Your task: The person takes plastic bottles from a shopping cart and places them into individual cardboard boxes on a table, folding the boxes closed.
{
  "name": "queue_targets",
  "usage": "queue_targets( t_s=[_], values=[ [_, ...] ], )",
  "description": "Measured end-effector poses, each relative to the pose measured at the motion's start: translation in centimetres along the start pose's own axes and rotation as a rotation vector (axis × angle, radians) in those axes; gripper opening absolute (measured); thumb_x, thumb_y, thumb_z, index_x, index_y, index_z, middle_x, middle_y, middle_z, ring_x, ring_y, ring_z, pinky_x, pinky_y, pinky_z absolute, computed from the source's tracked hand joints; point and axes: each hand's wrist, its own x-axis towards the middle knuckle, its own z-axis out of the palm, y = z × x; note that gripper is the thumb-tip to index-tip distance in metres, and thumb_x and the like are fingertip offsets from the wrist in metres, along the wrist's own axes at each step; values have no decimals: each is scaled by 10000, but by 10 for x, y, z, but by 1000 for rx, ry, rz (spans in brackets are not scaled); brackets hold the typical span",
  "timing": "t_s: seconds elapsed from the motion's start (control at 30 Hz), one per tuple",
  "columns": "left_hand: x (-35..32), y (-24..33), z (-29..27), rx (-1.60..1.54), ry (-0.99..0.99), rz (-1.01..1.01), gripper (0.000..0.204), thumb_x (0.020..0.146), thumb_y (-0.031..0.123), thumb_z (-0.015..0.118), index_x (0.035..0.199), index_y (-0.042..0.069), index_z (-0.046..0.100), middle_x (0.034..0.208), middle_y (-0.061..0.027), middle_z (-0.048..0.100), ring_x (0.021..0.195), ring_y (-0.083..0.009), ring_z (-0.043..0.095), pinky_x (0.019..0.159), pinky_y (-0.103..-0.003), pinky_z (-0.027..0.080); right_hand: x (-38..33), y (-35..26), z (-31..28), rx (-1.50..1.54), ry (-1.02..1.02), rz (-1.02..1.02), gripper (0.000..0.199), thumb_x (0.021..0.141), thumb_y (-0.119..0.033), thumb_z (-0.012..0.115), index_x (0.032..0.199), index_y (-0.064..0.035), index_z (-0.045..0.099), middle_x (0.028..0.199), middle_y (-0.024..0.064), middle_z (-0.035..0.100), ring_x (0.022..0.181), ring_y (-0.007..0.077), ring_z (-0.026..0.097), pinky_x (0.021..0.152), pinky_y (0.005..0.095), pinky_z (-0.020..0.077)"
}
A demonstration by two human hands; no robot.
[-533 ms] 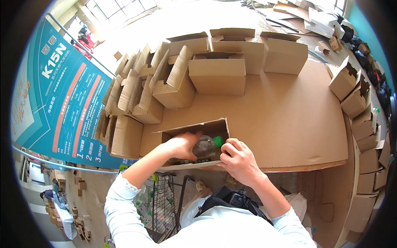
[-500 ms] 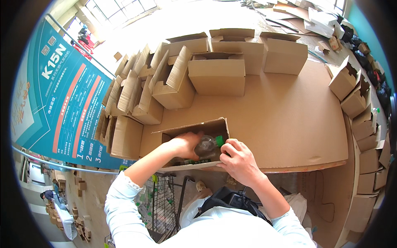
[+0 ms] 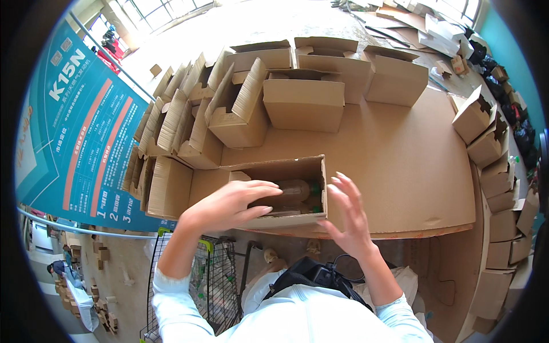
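Surroundings: worktop (image 3: 412, 171), cardboard-covered, under and beyond both grips. Open cartons (image 3: 304, 106), grouped ahead and leftward of the left grip; more cartons (image 3: 496, 177), in a row well right of the right grip. Teal banner (image 3: 86, 171), far left; wire trolley (image 3: 220, 280), below the left grip.
Left grip (image 3: 229, 204): fingers and thumb apart, screening the box's left part.
Right grip (image 3: 350, 216): fingers spread, just beside the box's right end; contact cannot be told.
Container: open cardboard box (image 3: 286, 222), between the grips, holding clear plastic bottles.
Uppermost bottle (image 3: 294, 192): lying lengthwise, long axis left-right, green cap (image 3: 314, 188) toward the right grip.
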Motion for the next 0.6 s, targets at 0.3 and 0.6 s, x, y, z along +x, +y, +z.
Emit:
queue_targets(
  t_s=[0.3,0.6],
  values=[
    [-98,-44,65,-103,550,-366,660,725,442,799,1209,26,629,1199,-170,650,1170,-301,595,1023,-420,444,-14,38,37,67,-192,21,598,697,-144,826,1229,-50,571,1274,155,564,1186,331,545,995,418,473],
    [-62,-77,43,36,631,-149,663,680,230,823,1264,51,568,1327,-154,569,1231,-357,531,1126,-489,321,41,25,37,-303,-98,75,503,769,-218,777,1213,-53,607,1264,110,568,1239,315,496,1060,416,402]
  ],
)
